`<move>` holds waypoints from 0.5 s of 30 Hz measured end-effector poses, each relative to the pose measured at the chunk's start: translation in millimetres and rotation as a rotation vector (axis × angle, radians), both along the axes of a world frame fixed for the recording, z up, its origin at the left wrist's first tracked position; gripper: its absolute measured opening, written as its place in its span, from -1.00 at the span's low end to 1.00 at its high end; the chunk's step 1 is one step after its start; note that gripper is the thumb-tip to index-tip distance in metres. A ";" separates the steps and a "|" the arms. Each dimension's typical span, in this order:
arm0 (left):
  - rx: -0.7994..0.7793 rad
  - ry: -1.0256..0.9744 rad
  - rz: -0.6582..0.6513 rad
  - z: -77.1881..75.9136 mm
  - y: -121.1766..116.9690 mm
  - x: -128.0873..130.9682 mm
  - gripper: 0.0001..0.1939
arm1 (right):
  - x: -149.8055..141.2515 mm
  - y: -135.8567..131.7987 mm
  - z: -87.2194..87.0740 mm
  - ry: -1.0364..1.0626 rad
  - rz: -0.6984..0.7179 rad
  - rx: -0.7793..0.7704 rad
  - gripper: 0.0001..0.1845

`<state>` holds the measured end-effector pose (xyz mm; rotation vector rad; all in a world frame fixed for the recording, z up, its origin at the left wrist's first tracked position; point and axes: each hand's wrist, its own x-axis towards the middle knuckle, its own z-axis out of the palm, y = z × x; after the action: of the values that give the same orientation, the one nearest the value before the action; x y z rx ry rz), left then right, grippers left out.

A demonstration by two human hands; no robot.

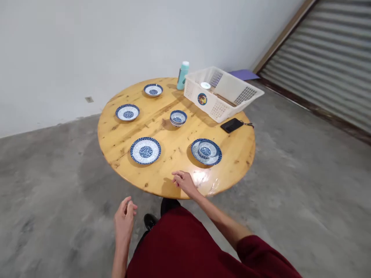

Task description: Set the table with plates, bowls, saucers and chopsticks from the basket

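My right hand [184, 183] hovers over the near edge of the round wooden table [156, 179], loosely bent and empty. Nearest to it are a blue-and-white plate [145, 150] and, on the right, another plate [216, 157] with a small bowl [205, 150] in it. Lower left, off the table's edge, my left hand [124, 216] hangs above the floor with fingers slightly curled, nothing visible in them. At the table's middle sits what looks like a short stack of bowls [177, 118]. Two more patterned plates, a left one [127, 112] and a far one [153, 90], lie behind.
A white plastic basket [216, 110] stands at the back right, with a round white item and long brown sticks inside. Beside it are a turquoise bottle [182, 76] and a black phone [232, 125] with a strap. A wall rises behind; a corrugated shutter [321, 58] is right.
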<state>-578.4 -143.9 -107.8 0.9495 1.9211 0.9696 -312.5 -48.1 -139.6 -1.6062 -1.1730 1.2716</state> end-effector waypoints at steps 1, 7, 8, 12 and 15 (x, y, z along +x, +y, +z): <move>0.004 -0.016 -0.019 -2.6 3.1 -3.1 -0.34 | 0.4 8.7 4.1 -0.021 -0.010 -0.007 -0.69; 0.015 -0.045 -0.154 -6.4 38.5 -13.3 -0.37 | 26.4 105.0 30.9 -0.174 -0.165 0.012 -0.68; 0.013 -0.034 -0.173 -5.7 46.9 -17.0 -0.38 | 31.0 125.6 34.3 -0.206 -0.205 0.015 -0.70; -0.020 0.002 -0.217 -4.3 89.0 -36.6 -0.36 | 47.9 207.6 41.3 -0.335 -0.366 0.001 -0.76; -0.037 0.028 -0.232 -3.2 128.5 -48.9 -0.35 | 61.4 260.5 40.1 -0.415 -0.458 -0.048 -0.77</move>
<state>-627.3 -15.4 -110.9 1.1398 1.7979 0.7866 -251.1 212.4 -99.5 -2.0906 -0.9299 0.6964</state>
